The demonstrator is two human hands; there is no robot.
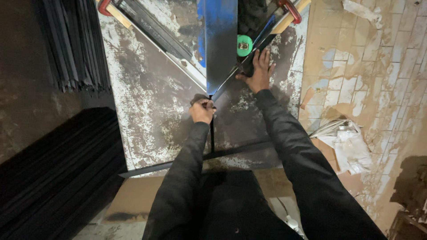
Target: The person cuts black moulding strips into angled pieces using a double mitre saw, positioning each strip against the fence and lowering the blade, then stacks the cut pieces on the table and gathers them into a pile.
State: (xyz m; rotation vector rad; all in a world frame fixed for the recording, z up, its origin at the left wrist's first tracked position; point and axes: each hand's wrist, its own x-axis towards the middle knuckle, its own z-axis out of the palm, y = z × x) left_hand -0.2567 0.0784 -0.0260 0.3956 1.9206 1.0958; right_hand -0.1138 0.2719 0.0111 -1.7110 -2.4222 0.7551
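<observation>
The left hand [202, 110] is clenched around a thin dark metal strip [212, 133], which lies on the worn, paint-flecked steel table [147, 102] directly below the tip of the blue V-shaped cutting head [220, 40]. The right hand [258, 71] lies flat, fingers spread, just right of that head. Risk: fingers so close could be pinched; the strip could shift.
</observation>
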